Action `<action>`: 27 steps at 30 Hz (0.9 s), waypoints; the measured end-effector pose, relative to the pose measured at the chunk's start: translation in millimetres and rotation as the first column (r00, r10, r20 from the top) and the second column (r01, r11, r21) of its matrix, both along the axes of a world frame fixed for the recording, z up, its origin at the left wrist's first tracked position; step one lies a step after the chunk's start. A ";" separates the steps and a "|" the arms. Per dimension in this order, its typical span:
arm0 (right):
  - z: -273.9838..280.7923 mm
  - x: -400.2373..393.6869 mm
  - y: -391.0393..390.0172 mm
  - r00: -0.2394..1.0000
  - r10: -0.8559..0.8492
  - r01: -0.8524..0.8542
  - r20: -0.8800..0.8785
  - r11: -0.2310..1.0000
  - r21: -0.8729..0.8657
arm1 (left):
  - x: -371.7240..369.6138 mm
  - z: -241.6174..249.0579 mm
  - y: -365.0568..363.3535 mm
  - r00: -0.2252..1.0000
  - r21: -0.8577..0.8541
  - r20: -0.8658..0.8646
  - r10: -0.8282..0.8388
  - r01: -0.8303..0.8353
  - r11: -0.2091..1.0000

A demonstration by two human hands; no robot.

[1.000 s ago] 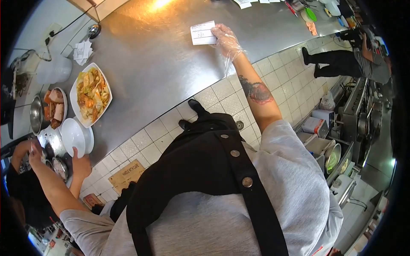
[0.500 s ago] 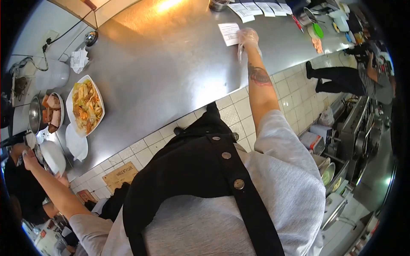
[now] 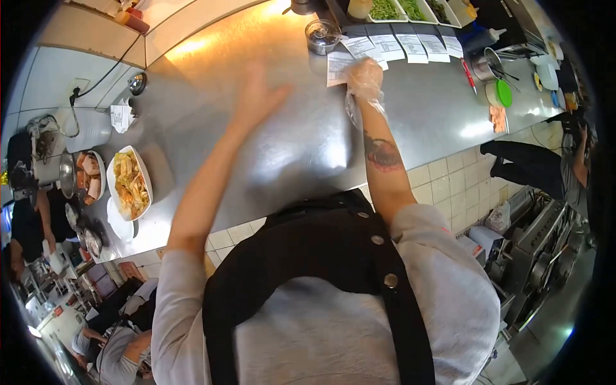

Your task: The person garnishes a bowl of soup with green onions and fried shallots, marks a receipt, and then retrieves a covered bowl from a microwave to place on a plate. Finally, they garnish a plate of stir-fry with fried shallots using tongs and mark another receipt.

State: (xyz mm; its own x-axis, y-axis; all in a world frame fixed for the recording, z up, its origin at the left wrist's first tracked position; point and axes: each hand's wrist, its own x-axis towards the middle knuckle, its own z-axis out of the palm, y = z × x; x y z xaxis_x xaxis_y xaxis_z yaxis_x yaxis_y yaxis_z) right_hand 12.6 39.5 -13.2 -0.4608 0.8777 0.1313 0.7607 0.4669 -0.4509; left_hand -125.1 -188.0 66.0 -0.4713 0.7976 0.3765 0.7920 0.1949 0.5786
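My right hand [image 3: 364, 78], in a clear plastic glove, presses on a white paper ticket [image 3: 336, 66] lying on the steel counter [image 3: 289, 147], beside a row of several other tickets [image 3: 410, 46]. My left hand [image 3: 260, 96] is bare, blurred by motion, fingers spread, raised over the middle of the counter and holding nothing. A small metal bowl [image 3: 322, 35] stands just left of the tickets.
At the counter's left end sit a white dish of stir-fried vegetables [image 3: 131, 184], a plate of sliced meat [image 3: 88, 176] and metal bowls. A red pen [image 3: 467, 74] and a green-lidded tub [image 3: 499, 94] lie right. Another person [image 3: 539, 168] stands by the stoves.
My right hand slid the ticket along the counter up to the row of tickets. My left arm swung from the white bowls at the left end to above the counter's middle.
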 end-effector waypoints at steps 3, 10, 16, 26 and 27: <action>10.0 15.3 1.4 0.980 0.198 -0.198 -0.001 0.979 0.044 | 1.8 -28.4 112.7 0.993 0.082 0.069 0.097 -0.103 0.991; -0.1 7.6 -1.4 0.977 0.157 -0.162 -0.145 0.987 -0.020 | -22.6 -56.6 171.9 0.928 0.148 0.346 0.138 -0.200 0.969; -10.1 -22.7 7.3 0.980 0.159 -0.165 -0.122 0.985 -0.041 | -29.9 -36.9 165.2 0.936 0.174 0.344 0.079 -0.146 0.974; 9.1 -12.0 1.9 0.943 0.309 -0.309 -0.125 0.951 0.022 | -27.9 -83.5 162.1 0.967 0.133 0.237 0.098 -0.132 0.982; 10.9 -3.7 -0.7 0.948 0.311 -0.306 -0.069 0.949 0.074 | -20.1 -66.5 148.8 0.960 0.084 0.239 0.146 -0.170 0.982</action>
State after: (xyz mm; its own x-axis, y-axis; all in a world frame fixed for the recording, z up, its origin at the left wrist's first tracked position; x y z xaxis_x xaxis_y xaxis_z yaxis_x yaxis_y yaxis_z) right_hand 8.9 38.8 -2.3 -0.6936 0.6836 0.2271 0.5388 0.7016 -0.4663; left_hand -145.2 -39.2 -0.6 -0.6719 0.6685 0.3188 0.5987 0.2368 0.7652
